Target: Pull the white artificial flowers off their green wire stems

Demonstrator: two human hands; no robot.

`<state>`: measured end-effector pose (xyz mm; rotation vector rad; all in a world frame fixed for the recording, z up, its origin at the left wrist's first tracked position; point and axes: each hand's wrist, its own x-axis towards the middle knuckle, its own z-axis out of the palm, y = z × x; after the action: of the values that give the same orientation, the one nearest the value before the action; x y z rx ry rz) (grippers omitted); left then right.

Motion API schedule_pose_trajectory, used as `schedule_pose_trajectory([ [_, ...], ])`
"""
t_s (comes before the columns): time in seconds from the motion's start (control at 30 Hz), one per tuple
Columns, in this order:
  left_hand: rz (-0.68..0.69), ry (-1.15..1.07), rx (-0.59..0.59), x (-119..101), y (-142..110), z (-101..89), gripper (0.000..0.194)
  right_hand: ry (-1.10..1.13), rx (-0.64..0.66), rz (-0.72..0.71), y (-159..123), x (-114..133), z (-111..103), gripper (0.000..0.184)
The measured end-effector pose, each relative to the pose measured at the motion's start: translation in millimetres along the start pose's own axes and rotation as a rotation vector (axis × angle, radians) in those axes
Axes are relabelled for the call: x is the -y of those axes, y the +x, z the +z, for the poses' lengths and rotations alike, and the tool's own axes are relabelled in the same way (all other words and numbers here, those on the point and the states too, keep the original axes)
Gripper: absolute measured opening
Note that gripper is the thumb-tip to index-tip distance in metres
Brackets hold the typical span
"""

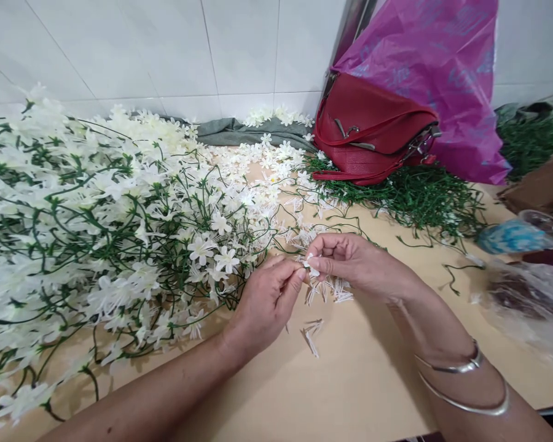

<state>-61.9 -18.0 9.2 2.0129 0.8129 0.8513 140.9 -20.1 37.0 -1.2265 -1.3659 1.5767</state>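
Near the middle of the table, a small white artificial flower (309, 267) is held between my two hands. My left hand (270, 294) is closed, with thumb and forefinger pinched at the flower's base; its stem is mostly hidden by the fingers. From the other side, my right hand (350, 264) pinches the white petals between thumb and fingertips. Under and behind the hands lie loose white stamen pieces (341, 291), and a few more (311, 337) rest closer to me. Left of my hands spreads a big heap of white artificial flowers (133, 215) on green stems.
Loose white petal pieces (276, 156) lie toward the tiled wall (244, 49). A red handbag (368, 132) sits on a pile of green stems (424, 199), before a purple plastic bag (465, 92). A clear plastic bag (529, 307) and a blue-and-white item (511, 236) stand at the right.
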Motion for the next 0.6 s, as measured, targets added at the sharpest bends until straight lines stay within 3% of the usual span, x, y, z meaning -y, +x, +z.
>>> schedule_pose_trajectory([
  [0.27, -0.006, -0.019, -0.013, 0.5, 0.9, 0.7, 0.035, -0.078, -0.109, -0.066, -2.3, 3.1, 1.3, 0.034],
  [0.6, -0.007, 0.04, 0.022, 3.2, -0.5, 2.7, 0.035, -0.164, -0.121, -0.114, -4.7, 4.0, 4.9, 0.03],
])
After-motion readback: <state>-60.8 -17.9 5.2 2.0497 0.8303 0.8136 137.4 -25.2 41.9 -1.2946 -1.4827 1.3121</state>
